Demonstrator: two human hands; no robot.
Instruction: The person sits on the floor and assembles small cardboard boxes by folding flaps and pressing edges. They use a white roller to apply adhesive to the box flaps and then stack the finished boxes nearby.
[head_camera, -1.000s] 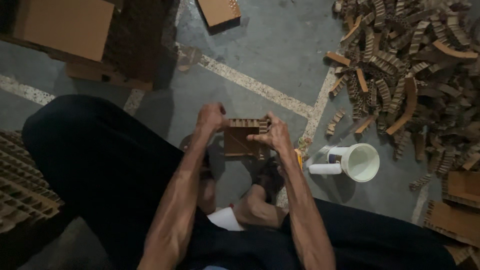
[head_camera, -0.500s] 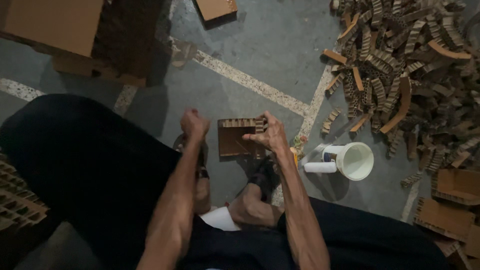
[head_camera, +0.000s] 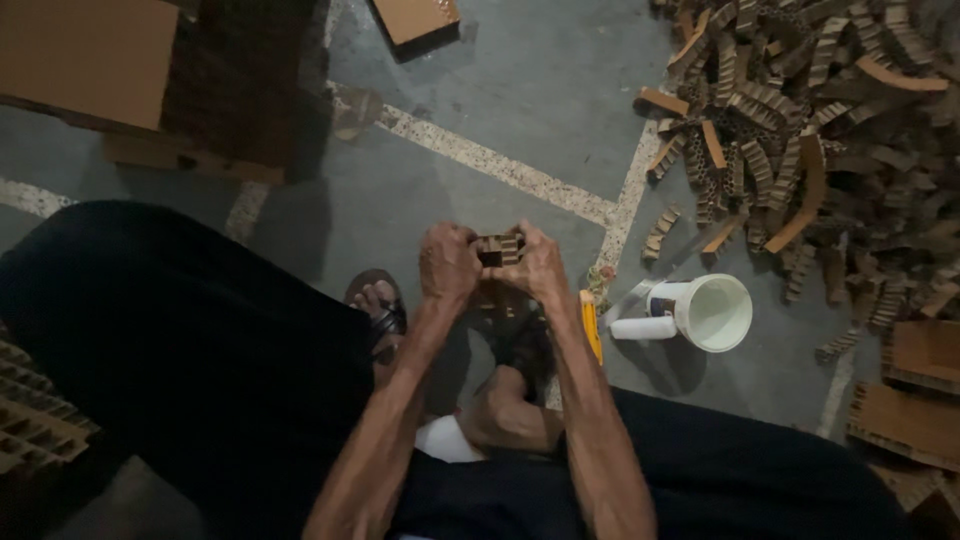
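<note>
Now both hands meet at the centre of the frame: the left hand (head_camera: 447, 262) and the right hand (head_camera: 537, 265) are pressed together around a small honeycomb cardboard piece (head_camera: 499, 248), fingers clamped on its two ends. Just right of them a white mug (head_camera: 700, 313) lies tipped on the grey floor (head_camera: 520, 90), beside a yellow knife (head_camera: 591, 325). Cardboard strips (head_camera: 800, 120) pile up at upper right.

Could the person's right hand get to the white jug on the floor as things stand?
Probably yes, once freed. The right hand grips a small cardboard piece together with the left hand. The white jug lies on its side just right of it, bare floor between.
</note>
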